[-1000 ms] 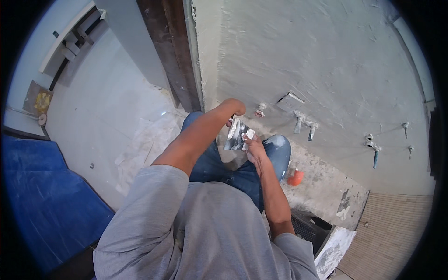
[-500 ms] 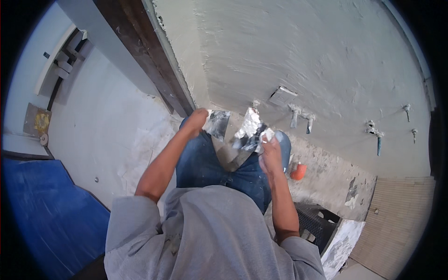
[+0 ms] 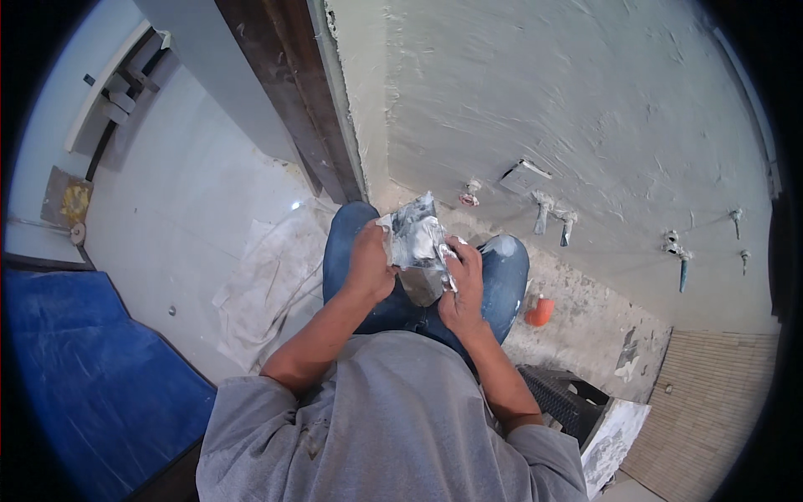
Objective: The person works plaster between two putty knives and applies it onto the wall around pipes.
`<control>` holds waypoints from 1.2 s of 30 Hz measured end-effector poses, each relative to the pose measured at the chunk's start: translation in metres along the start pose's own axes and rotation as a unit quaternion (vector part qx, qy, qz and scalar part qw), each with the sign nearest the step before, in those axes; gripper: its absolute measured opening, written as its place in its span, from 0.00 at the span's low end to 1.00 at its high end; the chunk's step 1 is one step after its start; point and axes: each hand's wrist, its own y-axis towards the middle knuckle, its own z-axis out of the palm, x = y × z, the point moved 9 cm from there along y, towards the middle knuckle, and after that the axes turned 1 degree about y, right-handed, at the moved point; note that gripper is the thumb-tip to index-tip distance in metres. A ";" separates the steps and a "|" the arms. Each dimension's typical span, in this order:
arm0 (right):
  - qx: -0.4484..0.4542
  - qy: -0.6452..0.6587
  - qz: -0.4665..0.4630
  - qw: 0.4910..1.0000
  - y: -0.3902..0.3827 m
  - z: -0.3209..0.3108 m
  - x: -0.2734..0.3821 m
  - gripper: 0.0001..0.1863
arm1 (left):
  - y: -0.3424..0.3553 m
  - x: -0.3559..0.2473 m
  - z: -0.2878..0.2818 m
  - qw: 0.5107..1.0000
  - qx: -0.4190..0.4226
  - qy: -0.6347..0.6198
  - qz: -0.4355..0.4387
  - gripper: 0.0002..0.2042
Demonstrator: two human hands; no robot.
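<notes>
A grey, plaster-smeared metal trowel or hawk [image 3: 414, 243] sits between both hands, above my knees in blue jeans [image 3: 502, 276]. My left hand [image 3: 369, 261] is closed on its left side. My right hand [image 3: 461, 289] grips its right lower edge, with a narrow tool partly hidden in the fingers. Which tool is in which hand I cannot tell exactly. A freshly plastered grey wall [image 3: 544, 100] rises just ahead of the hands.
A dark wooden door frame [image 3: 293, 92] stands at the upper left. Pipe stubs [image 3: 552, 213] and a small box [image 3: 524, 176] stick out of the wall. An orange cap [image 3: 539, 311] lies on the rough floor. A blue tarp [image 3: 75, 368] and crumpled plastic sheet [image 3: 268, 284] lie left; a black crate [image 3: 560, 397] is lower right.
My left hand has come back from reaching toward the wall and closed on the plaster-covered tool beside my right hand. The view has tilted a little downward.
</notes>
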 end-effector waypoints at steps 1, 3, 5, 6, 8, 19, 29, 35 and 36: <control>0.038 -0.037 0.018 0.998 0.000 0.001 -0.007 0.29 | -0.001 -0.004 -0.003 1.000 0.002 0.010 -0.001 0.14; 0.079 -0.089 0.028 0.992 0.000 -0.001 -0.022 0.33 | 0.001 -0.012 -0.012 1.000 -0.020 0.001 0.010 0.14; 0.088 -0.097 0.055 0.990 -0.005 -0.010 -0.041 0.29 | -0.002 -0.020 -0.014 0.999 -0.041 -0.006 0.019 0.14; 0.096 -0.102 0.081 0.987 -0.006 -0.011 -0.049 0.26 | -0.009 -0.034 -0.004 0.998 -0.020 0.002 0.051 0.14; -0.010 -0.002 0.206 0.978 -0.015 -0.023 -0.067 0.22 | -0.011 -0.040 0.001 0.996 0.001 0.011 0.083 0.15; 0.016 -0.003 -0.036 0.999 0.024 -0.004 0.016 0.19 | -0.031 -0.039 0.008 0.946 -0.050 0.160 0.278 0.11; -0.218 0.527 0.387 0.724 -0.001 -0.034 -0.101 0.14 | -0.023 -0.026 0.013 0.995 0.091 -0.042 0.027 0.15; -0.053 0.649 0.330 0.683 -0.024 0.005 -0.142 0.19 | -0.049 -0.029 0.067 0.945 0.232 0.204 0.112 0.15; -0.047 0.652 0.331 0.680 -0.024 0.008 -0.134 0.19 | -0.065 -0.052 0.080 0.843 0.253 0.376 0.290 0.15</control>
